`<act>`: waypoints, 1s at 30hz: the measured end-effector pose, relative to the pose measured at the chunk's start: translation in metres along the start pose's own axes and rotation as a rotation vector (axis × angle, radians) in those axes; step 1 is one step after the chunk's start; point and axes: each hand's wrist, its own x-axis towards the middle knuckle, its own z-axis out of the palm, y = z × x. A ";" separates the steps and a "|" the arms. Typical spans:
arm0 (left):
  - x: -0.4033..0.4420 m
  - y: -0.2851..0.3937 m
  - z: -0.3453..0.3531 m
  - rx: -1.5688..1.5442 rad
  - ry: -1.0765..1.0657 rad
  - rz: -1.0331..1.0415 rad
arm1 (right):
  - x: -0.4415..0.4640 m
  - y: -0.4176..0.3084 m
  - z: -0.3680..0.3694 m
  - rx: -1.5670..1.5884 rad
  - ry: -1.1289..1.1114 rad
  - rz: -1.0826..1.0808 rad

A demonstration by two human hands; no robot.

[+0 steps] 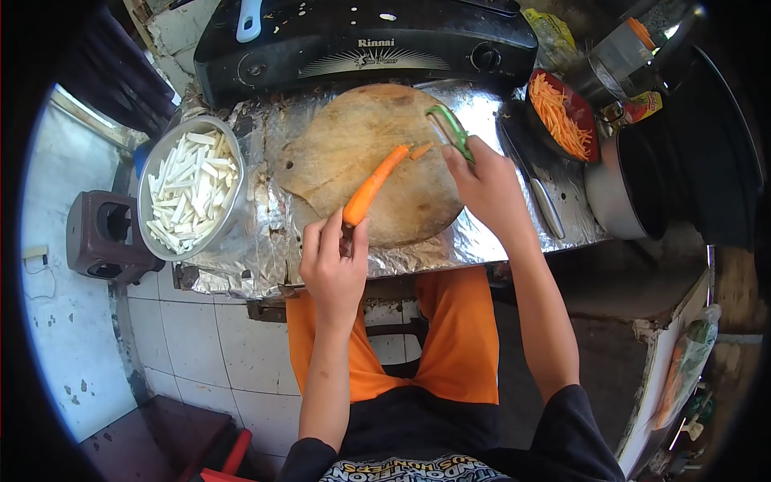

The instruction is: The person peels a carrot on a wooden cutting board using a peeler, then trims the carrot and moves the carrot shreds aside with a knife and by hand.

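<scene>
In the head view my left hand (333, 253) grips the thick end of a peeled-looking orange carrot (371, 193), its thin end pointing up and away over a round wooden cutting board (333, 136). My right hand (487, 181) is closed around the green handle of a peeler (450, 130), held over the board's right side, apart from the carrot. A small carrot piece (421, 150) lies on the board beside the carrot's tip. To the right of the board, a knife (546, 207) rests on the foil.
A bowl (147, 193) of white cut sticks stands at the left. Shredded carrot fills a red dish (592, 120) at the right, near a large pot (614, 189). Behind the board is a black gas stove (361, 60). Foil (257, 249) covers the tabletop.
</scene>
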 end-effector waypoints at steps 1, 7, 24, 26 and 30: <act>-0.001 0.001 0.000 -0.019 -0.008 -0.025 | -0.009 0.000 -0.011 0.030 -0.008 0.026; -0.001 0.003 0.003 0.018 0.035 -0.010 | -0.048 0.040 -0.046 0.073 0.031 0.106; -0.003 -0.003 0.002 -0.035 0.032 0.042 | -0.031 -0.014 0.042 -0.211 -0.180 -0.400; -0.004 -0.004 0.002 -0.042 0.025 0.040 | -0.023 -0.012 0.039 -0.223 -0.194 -0.375; -0.002 -0.002 0.002 -0.061 0.027 0.038 | -0.011 -0.008 0.038 -0.246 -0.168 -0.298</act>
